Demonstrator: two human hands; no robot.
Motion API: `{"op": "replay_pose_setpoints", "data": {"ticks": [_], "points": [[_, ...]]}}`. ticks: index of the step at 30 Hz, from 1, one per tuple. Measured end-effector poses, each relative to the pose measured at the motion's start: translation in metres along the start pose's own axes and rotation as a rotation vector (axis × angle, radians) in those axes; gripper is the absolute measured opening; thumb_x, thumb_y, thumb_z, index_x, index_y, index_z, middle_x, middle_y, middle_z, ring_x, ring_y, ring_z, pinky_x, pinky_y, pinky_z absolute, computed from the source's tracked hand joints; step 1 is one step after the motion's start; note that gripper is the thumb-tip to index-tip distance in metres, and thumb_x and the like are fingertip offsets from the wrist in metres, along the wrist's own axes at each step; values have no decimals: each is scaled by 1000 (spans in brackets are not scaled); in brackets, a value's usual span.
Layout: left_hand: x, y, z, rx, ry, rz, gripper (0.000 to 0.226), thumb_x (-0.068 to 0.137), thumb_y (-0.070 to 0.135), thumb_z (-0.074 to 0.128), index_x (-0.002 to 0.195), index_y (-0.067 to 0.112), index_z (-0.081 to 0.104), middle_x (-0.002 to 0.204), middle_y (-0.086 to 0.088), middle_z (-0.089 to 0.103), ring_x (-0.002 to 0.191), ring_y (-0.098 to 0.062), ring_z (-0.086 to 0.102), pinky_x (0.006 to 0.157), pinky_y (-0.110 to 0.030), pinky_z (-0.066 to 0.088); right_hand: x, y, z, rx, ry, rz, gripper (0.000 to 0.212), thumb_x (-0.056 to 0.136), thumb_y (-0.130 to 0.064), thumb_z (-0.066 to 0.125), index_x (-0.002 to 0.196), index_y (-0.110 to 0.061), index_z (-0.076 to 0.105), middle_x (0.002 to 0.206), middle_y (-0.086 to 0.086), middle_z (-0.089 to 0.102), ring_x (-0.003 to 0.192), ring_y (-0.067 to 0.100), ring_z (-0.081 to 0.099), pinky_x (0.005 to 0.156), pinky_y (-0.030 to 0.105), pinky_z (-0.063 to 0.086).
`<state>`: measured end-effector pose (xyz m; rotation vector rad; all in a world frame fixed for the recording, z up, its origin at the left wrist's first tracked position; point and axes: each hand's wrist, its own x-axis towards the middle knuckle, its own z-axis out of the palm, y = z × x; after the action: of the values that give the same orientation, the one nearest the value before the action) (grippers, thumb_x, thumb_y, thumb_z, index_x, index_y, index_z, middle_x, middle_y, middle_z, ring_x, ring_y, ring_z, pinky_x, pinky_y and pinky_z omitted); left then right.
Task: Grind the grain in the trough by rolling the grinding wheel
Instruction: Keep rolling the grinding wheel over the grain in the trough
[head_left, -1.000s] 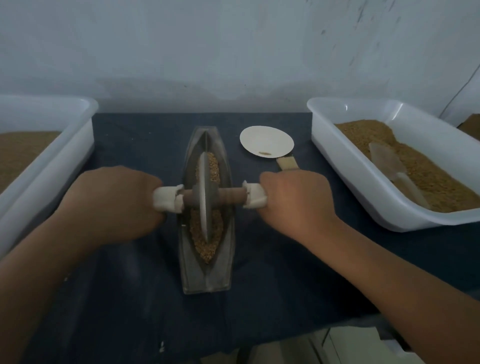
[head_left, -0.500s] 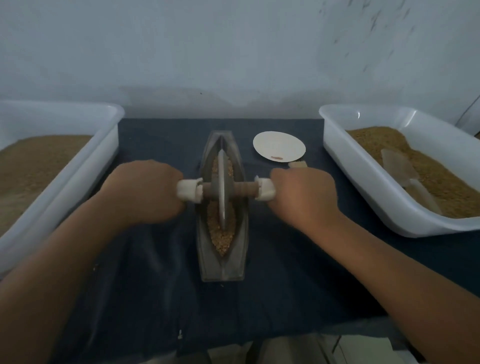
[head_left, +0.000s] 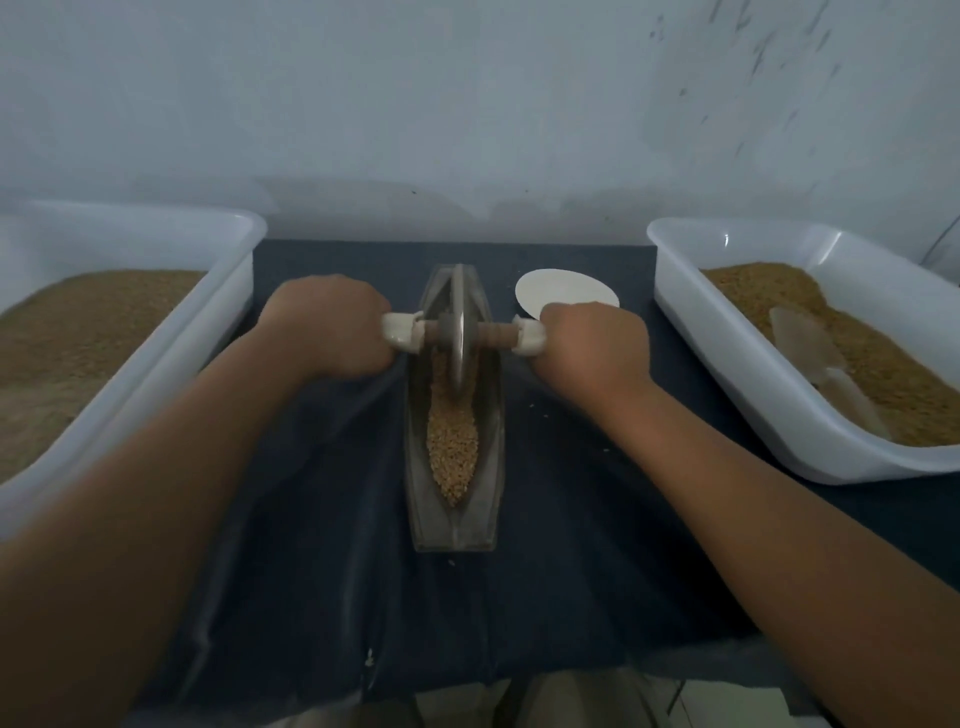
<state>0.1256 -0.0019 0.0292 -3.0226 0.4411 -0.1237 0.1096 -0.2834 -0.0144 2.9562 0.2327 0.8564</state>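
Wheel (head_left: 457, 332): upright at far end of trough (head_left: 454, 525), over grain (head_left: 452, 447). Left hand (head_left: 332, 327) and right hand (head_left: 592, 348) each grip an axle (head_left: 493, 332) end, probably to keep it vertical and pressure even. Trough lengthwise on desk (head_left: 597, 545).

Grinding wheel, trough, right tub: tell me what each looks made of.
The grinding wheel is a thin grey disc with a dull sheen, probably metal; its axle looks like brown wood. The trough is matt grey, thick-walled, likely cast metal, possibly stone. The right tub is white, smooth, slightly translucent, round-cornered: evidently plastic.
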Motion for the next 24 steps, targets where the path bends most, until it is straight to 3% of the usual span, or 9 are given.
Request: {"op": "replay_pose_setpoints", "data": {"ticks": [3, 5, 8, 12, 15, 17, 20, 22, 24], "points": [[-41, -2, 6, -1, -61, 55, 22, 71, 55, 56, 72, 33, 59, 68, 13, 58, 62, -10, 56, 60, -30, 47, -42, 4, -17, -66, 2, -76, 46, 94, -56, 58, 61, -25, 45, 49, -9, 37, 43, 19, 40, 47, 22, 21], [-65, -3, 10, 12, -17, 87, 23, 66, 58, 54, 69, 36, 58, 61, 15, 54, 55, -1, 47, 50, -24, 35, -64, 9, -30, -63, 35, -138, 42, 86, -57, 62, 62, -29, 41, 49, -11, 28, 42, 15, 31, 47, 20, 14], [-64, -3, 10, 28, 8, 105, 24, 65, 60, 51, 67, 36, 55, 59, 15, 50, 53, -1, 44, 49, -23, 31, -66, 12, -30, -50, -1, -121, 43, 84, -60, 64, 63, -29, 43, 50, -12, 28, 44, 15, 31, 47, 20, 12], [-14, 1, 6, 124, 115, 45, 21, 72, 53, 53, 76, 33, 60, 67, 12, 48, 63, -21, 50, 62, -32, 41, -24, 5, 1, -17, -2, 14, 48, 97, -61, 46, 68, -24, 50, 54, -7, 45, 49, 23, 46, 49, 23, 25], [17, 2, -1, 144, 134, -4, 26, 71, 53, 49, 73, 28, 57, 68, 9, 49, 65, -25, 50, 64, -35, 41, 10, -1, 9, 41, -21, 102, 58, 89, -62, 18, 71, -21, 55, 62, -3, 55, 58, 26, 56, 57, 31, 49], [24, 3, -5, 136, 104, 7, 28, 71, 54, 49, 73, 28, 57, 70, 7, 51, 67, -26, 52, 65, -36, 43, 13, -1, 9, 64, -48, 112, 62, 89, -63, 17, 72, -20, 57, 65, -3, 57, 62, 26, 57, 60, 32, 50], [4, 3, -6, 85, 9, 39, 25, 73, 52, 56, 79, 29, 62, 73, 9, 56, 68, -21, 55, 67, -36, 46, -11, 3, 1, 20, -81, 42, 52, 99, -61, 41, 68, -21, 52, 59, -4, 52, 55, 26, 54, 53, 28, 40], [-26, 0, -1, -35, -116, 60, 24, 68, 51, 58, 76, 30, 64, 71, 10, 60, 64, -13, 57, 63, -31, 48, -33, 6, -14, -70, -62, -62, 43, 92, -54, 61, 65, -24, 46, 53, -6, 46, 48, 24, 50, 48, 26, 32], [-59, -3, 5, -143, -214, 70, 22, 65, 50, 60, 69, 29, 63, 64, 9, 62, 59, -6, 59, 55, -26, 44, -49, 8, -29, -116, -14, -155, 44, 87, -50, 68, 62, -26, 41, 49, -8, 36, 40, 22, 40, 45, 23, 23]]}}
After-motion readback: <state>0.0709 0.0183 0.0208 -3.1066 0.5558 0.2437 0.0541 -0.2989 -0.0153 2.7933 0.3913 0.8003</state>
